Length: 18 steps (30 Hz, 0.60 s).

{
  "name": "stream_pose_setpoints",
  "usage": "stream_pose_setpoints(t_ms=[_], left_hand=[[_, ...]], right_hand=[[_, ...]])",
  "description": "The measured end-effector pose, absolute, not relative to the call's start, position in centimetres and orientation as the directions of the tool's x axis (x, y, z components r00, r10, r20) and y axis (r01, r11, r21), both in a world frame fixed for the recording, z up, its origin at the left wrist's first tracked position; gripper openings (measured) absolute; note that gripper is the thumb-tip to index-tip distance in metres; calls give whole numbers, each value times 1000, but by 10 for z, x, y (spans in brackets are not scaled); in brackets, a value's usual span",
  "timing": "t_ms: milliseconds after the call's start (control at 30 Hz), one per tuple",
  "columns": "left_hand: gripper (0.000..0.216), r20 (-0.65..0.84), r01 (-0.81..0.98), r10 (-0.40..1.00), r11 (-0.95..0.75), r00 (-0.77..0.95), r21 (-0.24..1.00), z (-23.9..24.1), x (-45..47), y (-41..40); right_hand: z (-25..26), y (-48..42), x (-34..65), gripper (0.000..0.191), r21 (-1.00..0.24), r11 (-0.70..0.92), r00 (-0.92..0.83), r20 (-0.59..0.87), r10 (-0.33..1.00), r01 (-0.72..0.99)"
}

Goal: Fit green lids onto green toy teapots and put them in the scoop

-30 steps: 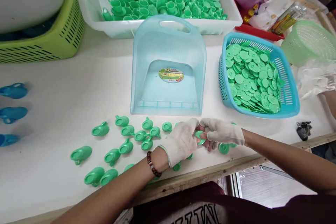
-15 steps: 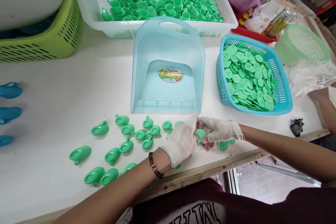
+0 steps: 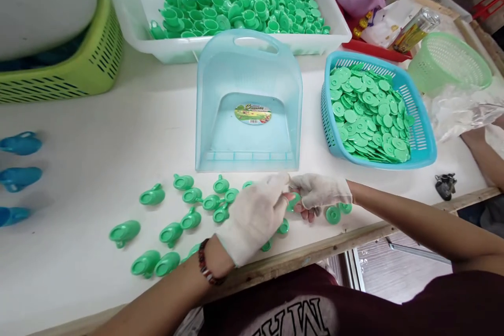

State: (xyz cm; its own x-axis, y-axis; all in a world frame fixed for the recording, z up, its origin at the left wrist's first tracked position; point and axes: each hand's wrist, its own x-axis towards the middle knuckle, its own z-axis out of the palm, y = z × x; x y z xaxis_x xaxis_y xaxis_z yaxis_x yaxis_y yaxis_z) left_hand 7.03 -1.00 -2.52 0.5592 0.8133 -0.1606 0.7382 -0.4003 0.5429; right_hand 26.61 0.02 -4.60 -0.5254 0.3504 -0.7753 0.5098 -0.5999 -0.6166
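Observation:
Both my hands wear white fingerless-tipped gloves and meet in front of the dustpan. My right hand [image 3: 321, 192] pinches a small green toy saucer [image 3: 293, 201]. The thumb and fingertips of my left hand [image 3: 255, 218] close at the saucer's left edge, and whatever else they hold is hidden. Green toy cups [image 3: 170, 233] lie scattered to the left, their round bases facing up. A few more green pieces show below my left hand. Two green saucers [image 3: 333, 214] rest on the table just right of my right hand.
A clear blue dustpan [image 3: 252, 142] stands ahead. Behind it is a white tub [image 3: 165, 51] of green cups and saucers. A blue basket [image 3: 427, 152] of green discs sits right, a green basket [image 3: 79, 76] left, near blue toy pitchers [image 3: 20, 178]. Another person's arm [image 3: 482, 152] reaches in at right.
Both hands have shifted slightly left together with the saucer. My left hand now covers more of it, and a green piece below that hand has come into view.

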Motion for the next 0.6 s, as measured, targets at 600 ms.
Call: stream_pose_setpoints(t_ms=[600], left_hand=[[24,-256,752,707,-610,659,251,-24,76,-18]], right_hand=[[-27,-59,364,14,-10,-96,88,-308,947,995]])
